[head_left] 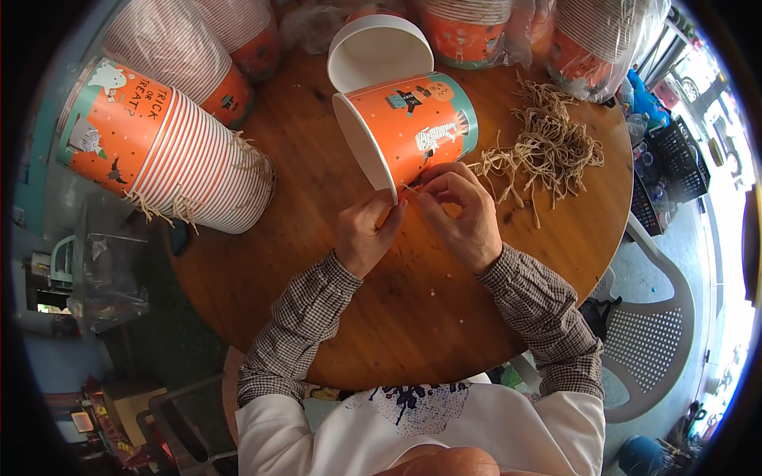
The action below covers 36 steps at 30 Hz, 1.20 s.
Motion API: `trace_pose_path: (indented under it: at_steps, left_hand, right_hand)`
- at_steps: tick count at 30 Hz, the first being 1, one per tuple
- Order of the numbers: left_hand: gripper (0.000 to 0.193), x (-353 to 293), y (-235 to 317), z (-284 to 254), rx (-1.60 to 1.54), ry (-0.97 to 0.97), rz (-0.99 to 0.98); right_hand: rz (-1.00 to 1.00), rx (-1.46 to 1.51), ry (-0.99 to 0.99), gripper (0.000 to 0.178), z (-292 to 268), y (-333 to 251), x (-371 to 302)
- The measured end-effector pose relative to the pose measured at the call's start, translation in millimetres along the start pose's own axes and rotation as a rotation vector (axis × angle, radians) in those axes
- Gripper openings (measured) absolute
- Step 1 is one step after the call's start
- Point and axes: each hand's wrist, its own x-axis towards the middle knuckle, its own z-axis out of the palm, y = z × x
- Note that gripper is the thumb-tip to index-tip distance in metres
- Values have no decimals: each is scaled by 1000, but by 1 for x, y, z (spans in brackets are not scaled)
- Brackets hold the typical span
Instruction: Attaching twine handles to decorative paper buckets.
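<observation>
Orange-and-teal paper bucket (413,119) lies sideways toward the round wooden table's (389,325) far edge, mouth leftward, long axis crosswise; left hand (367,232) pinches its rim, right hand (467,218) thin tan cord (409,189). Dark lettering marks the nested orange buckets (178,147).

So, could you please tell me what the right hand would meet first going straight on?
The right hand would probably meet the orange bucket first, on its near side; whether they touch is unclear.
</observation>
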Motion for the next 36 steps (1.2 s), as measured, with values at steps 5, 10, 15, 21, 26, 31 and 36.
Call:
trace_pose_path:
  at_steps: [5,10,15,21,26,31,36]
  left_hand:
    - [10,0,0,0,28,-13,23]
    - [11,-1,2,2,31,-41,22]
    - [18,1,6,0,-6,-64,84]
    - [36,1,12,0,-137,-76,-49]
    - [34,0,1,4,-57,-39,90]
    - [26,2,-3,6,-215,-34,-27]
    - [13,-2,-12,12,-122,-31,-18]
  right_hand:
    - [1,-6,-1,9,1,0,0]
    - [2,-54,-1,10,1,2,0]
    - [4,-81,6,11,2,3,-1]
    - [-13,-116,18,11,1,3,-2]
    - [-15,-133,10,10,1,2,-2]
    - [-31,-114,-81,12,-2,4,-2]
    - [-375,-508,-264,10,-27,39,17]
